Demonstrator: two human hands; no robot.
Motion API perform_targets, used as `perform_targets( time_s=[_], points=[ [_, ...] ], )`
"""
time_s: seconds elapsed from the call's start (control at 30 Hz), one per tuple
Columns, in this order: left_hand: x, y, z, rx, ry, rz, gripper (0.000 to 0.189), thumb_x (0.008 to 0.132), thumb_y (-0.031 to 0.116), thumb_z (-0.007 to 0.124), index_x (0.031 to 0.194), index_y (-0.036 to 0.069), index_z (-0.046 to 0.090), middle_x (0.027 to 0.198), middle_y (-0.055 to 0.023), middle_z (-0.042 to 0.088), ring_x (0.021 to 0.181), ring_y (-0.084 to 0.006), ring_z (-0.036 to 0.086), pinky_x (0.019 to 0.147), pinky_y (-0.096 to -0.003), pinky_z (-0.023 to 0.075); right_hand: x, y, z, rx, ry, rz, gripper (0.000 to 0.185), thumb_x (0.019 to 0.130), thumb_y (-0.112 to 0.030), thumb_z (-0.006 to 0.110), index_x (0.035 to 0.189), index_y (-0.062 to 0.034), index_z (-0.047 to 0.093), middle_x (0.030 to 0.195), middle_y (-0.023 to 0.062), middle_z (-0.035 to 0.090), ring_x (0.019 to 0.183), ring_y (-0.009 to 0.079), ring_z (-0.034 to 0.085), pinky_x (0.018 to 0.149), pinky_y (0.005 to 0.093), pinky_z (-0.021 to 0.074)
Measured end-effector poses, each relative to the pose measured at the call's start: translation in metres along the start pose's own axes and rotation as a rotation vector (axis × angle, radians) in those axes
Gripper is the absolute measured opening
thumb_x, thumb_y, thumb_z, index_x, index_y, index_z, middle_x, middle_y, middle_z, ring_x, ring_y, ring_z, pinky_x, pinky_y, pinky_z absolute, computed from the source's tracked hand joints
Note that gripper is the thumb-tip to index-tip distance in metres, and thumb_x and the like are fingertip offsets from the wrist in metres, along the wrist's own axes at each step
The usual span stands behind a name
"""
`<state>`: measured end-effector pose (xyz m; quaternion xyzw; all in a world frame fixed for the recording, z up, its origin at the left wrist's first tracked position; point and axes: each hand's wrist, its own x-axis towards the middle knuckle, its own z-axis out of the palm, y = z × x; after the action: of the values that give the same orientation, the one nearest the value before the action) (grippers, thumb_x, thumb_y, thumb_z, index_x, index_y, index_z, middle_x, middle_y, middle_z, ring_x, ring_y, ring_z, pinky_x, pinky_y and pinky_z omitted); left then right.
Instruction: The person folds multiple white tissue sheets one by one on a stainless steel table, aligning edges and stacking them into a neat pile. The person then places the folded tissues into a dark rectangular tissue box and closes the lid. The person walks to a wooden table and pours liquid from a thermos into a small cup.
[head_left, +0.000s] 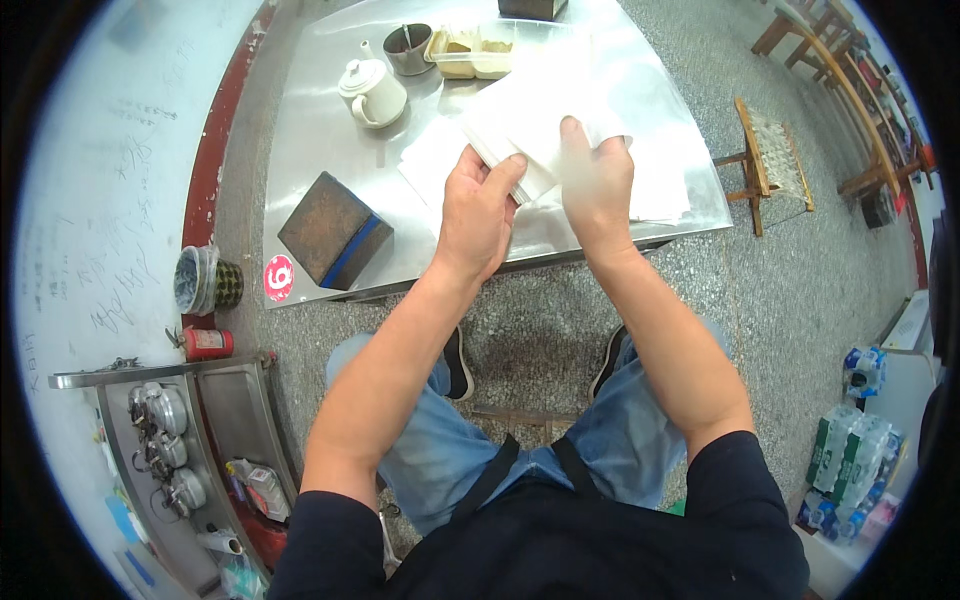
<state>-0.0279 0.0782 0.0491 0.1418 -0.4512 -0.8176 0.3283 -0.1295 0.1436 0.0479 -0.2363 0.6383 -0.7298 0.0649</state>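
Note:
My left hand grips the near left edge of a stack of white paper sheets, its thumb on top. At the right of the stack is my right hand, blurred, thumb pointing away from me; glare hides whether it pinches a sheet. More white sheets lie beneath on the metal table. Beyond my left hand stand a white lidded teapot, a dark cup with a spoon and a clear divided plastic container with yellowish contents.
A dark block with a blue band sits at the table's near left corner, another dark block at the far edge. A folding stool stands right of the table. Left are a waste bin, fire extinguisher and metal shelf with kettles.

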Motion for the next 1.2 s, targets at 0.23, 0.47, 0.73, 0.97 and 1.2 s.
perform_targets(
  time_s=[0.23,0.47,0.73,0.97,1.2],
  points=[
    [0.001,0.007,-0.005,-0.294,-0.016,-0.050,0.042,0.104,0.011,0.047,0.143,-0.004,0.042,0.141,-0.0138,0.056,0.131,-0.0244,0.055,0.112,-0.0417,0.0427,0.001,0.019,-0.009,-0.208,-0.224,-0.247,0.035,0.092,-0.015,0.073,0.115,0.0075,0.061,0.111,0.0194,0.063,0.102,0.0270,0.061,0.090,0.0382,0.0490],
    [-0.002,0.005,-0.004,-0.075,0.018,-0.004,0.034,0.107,0.019,0.053,0.132,-0.003,0.054,0.127,-0.0127,0.065,0.118,-0.0198,0.062,0.103,-0.0368,0.0499,-0.003,0.013,-0.011,-0.163,-0.277,-0.172,0.032,0.094,-0.022,0.074,0.106,0.0070,0.066,0.104,0.0150,0.066,0.094,0.0238,0.064,0.085,0.0351,0.0509],
    [0.000,0.014,-0.013,-0.274,0.001,-0.101,0.045,0.107,0.032,0.054,0.140,0.001,0.049,0.133,-0.0106,0.061,0.124,-0.0224,0.060,0.108,-0.0402,0.0472,0.007,-0.006,-0.018,0.492,-0.340,0.291,0.041,0.107,-0.033,0.054,0.103,0.0046,0.069,0.094,0.0048,0.071,0.083,0.0097,0.063,0.077,0.0225,0.0486],
    [0.002,0.012,-0.015,-0.290,0.017,-0.119,0.054,0.105,0.039,0.057,0.144,0.003,0.047,0.137,-0.0098,0.060,0.129,-0.0245,0.057,0.112,-0.0433,0.0451,-0.002,-0.010,-0.015,0.505,-0.436,0.269,0.044,0.108,-0.034,0.050,0.099,0.0030,0.072,0.094,0.0037,0.071,0.082,0.0069,0.059,0.077,0.0241,0.0461],
    [0.005,0.012,-0.021,-0.186,0.033,-0.100,0.041,0.102,0.024,0.064,0.134,-0.001,0.056,0.128,-0.0111,0.066,0.116,-0.0228,0.065,0.101,-0.0386,0.0542,-0.006,-0.017,-0.019,0.470,-0.410,0.289,0.039,0.105,-0.028,0.055,0.111,0.0080,0.069,0.101,0.0083,0.071,0.094,0.0144,0.065,0.087,0.0271,0.0485]
  ],
)
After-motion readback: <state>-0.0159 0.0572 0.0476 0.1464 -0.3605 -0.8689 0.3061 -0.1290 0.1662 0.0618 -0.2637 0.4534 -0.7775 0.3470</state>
